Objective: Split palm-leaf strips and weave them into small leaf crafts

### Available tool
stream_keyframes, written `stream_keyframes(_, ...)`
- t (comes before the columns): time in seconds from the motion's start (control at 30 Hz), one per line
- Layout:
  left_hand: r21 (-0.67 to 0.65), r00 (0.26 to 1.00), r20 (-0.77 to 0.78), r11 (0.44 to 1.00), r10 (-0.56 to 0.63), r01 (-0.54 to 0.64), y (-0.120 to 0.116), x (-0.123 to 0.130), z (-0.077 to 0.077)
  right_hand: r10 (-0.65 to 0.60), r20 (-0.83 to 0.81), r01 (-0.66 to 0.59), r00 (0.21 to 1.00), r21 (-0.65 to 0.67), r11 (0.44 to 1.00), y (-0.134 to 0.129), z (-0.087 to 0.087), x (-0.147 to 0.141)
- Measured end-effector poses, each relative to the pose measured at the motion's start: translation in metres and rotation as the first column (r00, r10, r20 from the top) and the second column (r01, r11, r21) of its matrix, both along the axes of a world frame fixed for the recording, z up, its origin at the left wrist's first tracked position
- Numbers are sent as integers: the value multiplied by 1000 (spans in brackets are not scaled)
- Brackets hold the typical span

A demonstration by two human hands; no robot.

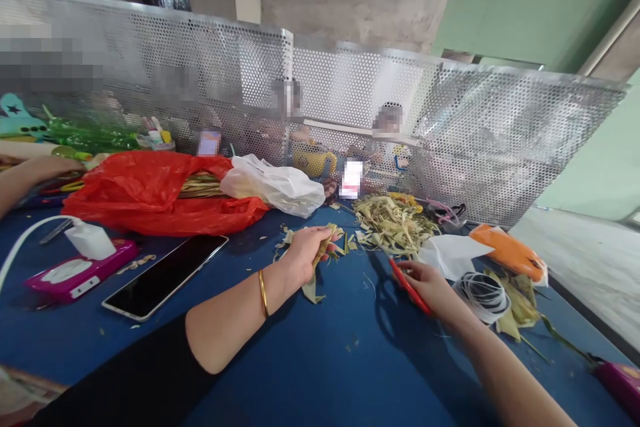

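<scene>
My left hand (303, 255), with a gold bangle at its wrist, is closed around a folded dried leaf (324, 247). A strip of leaf hangs below the fingers towards the blue table (320, 373). Cut leaf bits lie around this hand. My right hand (429, 285) grips scissors with red handles (411, 288), held over the table a little way from the leaf. Their blades are hard to make out. Just behind the scissors is a heap of leaf scraps (395, 225).
A red plastic bag (135, 193) with long dried leaves and a white bag (277, 187) lie behind. A phone (167, 277) and purple power strip (83, 270) are left; a wire coil (483, 297) and orange packet (510, 253) right. Perforated metal panels (345, 80) stand behind. Another person's hand (40, 173) is far left.
</scene>
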State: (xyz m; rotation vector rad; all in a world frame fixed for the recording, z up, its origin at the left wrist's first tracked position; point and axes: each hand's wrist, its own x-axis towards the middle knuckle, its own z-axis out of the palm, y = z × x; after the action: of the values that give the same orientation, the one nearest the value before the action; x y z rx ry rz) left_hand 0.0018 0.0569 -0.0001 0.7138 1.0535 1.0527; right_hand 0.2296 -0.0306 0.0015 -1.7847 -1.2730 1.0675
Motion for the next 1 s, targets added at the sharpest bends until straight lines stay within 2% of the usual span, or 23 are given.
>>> stream_keyframes(0.07, 3, 1000, 1, 1000, -2, 2, -1, 1, -1, -102, 16, 100, 995, 82, 992, 3, -2, 2)
stream_keyframes(0.1, 5, 1000, 2, 1000, -5, 5, -1, 1, 0, -91, -13, 91, 996, 84, 992, 2, -1, 3)
stream_keyframes(0.17, 15, 1000, 7, 1000, -18, 18, -2, 0, 1, 25, -120, -20, 992, 45, 999, -2, 0, 0)
stream_keyframes(0.23, 27, 999, 13, 999, -41, 40, -3, 0, 4, 178, -201, -185, 963, -16, 983, -5, -1, -5)
stream_keyframes(0.27, 33, 998, 14, 998, -54, 53, -4, 0, 6, 217, -170, -226, 961, -39, 973, -5, -2, -7)
stream_keyframes(0.3, 36, 998, 14, 997, -68, 68, -6, 0, 7, 211, -79, -215, 974, -49, 975, -4, -4, -9)
stream_keyframes(0.33, 35, 996, 11, 996, -86, 86, -8, 1, 9, 164, 41, -163, 986, -34, 986, -3, -6, -10)
stream_keyframes(0.4, 25, 990, -4, 990, -140, 140, -13, 1, 13, -7, 261, -12, 965, 72, 997, 2, -10, -9)
stream_keyframes(0.47, 14, 977, -26, 977, -211, 211, -19, 2, 17, -104, 408, 44, 907, 156, 987, 4, -11, -7)
stream_keyframes(0.53, 19, 961, -50, 962, -272, 273, -25, 2, 19, -74, 556, -18, 828, 159, 987, 3, -9, -6)
stream_keyframes(0.63, 66, 937, -69, 936, -342, 346, -30, 2, 19, 35, 774, -158, 633, 84, 984, -5, -4, -10)
stream_keyframes(0.73, 125, 915, -95, 908, -391, 401, -35, 4, 18, 94, 883, -207, 460, 4, 978, -14, 0, -15)
stream_keyframes(0.83, 181, 898, -140, 881, -416, 437, -41, 7, 17, 68, 924, -199, 376, 9, 980, -18, 2, -16)
stream_keyframes(0.87, 199, 893, -156, 872, -422, 447, -44, 9, 16, 32, 922, -204, 387, 51, 978, -18, 2, -16)
stream_keyframes(0.9, 215, 888, -171, 863, -428, 457, -47, 11, 16, -11, 898, -214, 439, 117, 970, -18, 3, -17)
stream_keyframes(0.93, 228, 882, -186, 854, -434, 468, -50, 13, 15, -46, 838, -224, 544, 198, 954, -18, 3, -19)
stream_keyframes(0.97, 240, 875, -204, 844, -439, 480, -52, 15, 14, -49, 723, -225, 689, 278, 934, -17, 3, -21)
stream_keyframes(1.0, 250, 866, -225, 833, -446, 494, -55, 17, 12, -11, 544, -207, 839, 338, 918, -17, 3, -25)
